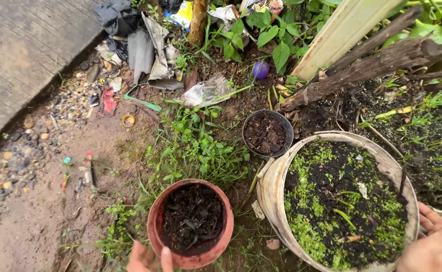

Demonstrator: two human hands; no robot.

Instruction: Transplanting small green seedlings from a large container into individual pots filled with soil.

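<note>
Terracotta pot (191, 224) full of dark soil stands on the muddy ground (39, 221), the left hand (150, 259) touching its near rim, fingers loose. The right hand (435, 242) lies flat, released, against the big pale mossy tub (342, 201). A small black pot (267, 133) sits behind them.

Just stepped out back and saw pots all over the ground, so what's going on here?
A person is crouched over plant pots on muddy ground. Their left hand touches the near rim of a red-brown pot filled with dark soil. Their right hand rests open against the outer side of a large pale pot with moss-green growth on its soil. A small black pot of soil stands behind them, untouched. Litter lies along the path edge.
</note>
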